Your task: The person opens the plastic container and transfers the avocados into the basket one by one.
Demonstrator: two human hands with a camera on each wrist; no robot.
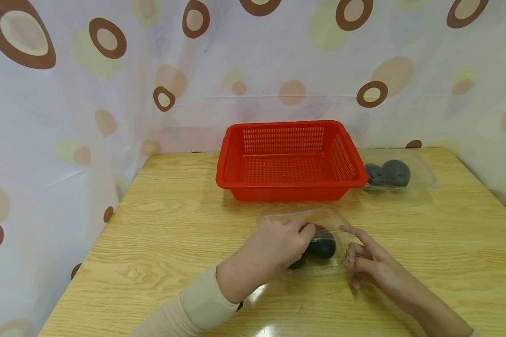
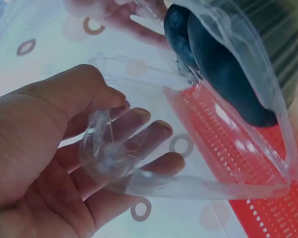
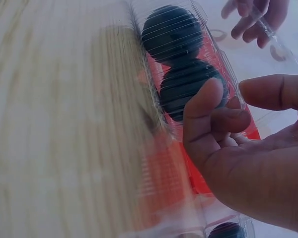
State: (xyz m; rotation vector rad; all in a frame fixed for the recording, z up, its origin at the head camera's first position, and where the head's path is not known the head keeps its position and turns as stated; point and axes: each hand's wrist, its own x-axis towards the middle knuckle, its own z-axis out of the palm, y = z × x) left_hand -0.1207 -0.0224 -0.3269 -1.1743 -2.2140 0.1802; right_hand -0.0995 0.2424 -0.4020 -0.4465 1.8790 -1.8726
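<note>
The clear plastic clamshell box (image 1: 316, 243) lies near the front edge of the wooden table (image 1: 160, 234), about midway along it, with two dark round fruits (image 1: 320, 246) inside. The left hand (image 1: 274, 250) curls its fingers (image 2: 139, 126) over the box's raised lid, thumb on the outside, so the lid is pinched between them. The right hand (image 1: 368, 262) pinches the box's right rim between thumb and fingertips (image 3: 213, 119).

To open it well, I judge the right hand should pin the base flat against the table while the left peels the lid up slowly; a sharp snap could tip the fruits out toward the front edge.

Just behind the box stands an empty red perforated basket (image 1: 291, 161). A second clear box (image 1: 398, 175) holding dark fruits sits beside the basket, toward the table's far right corner. A spotted curtain (image 1: 67, 93) hangs behind.
</note>
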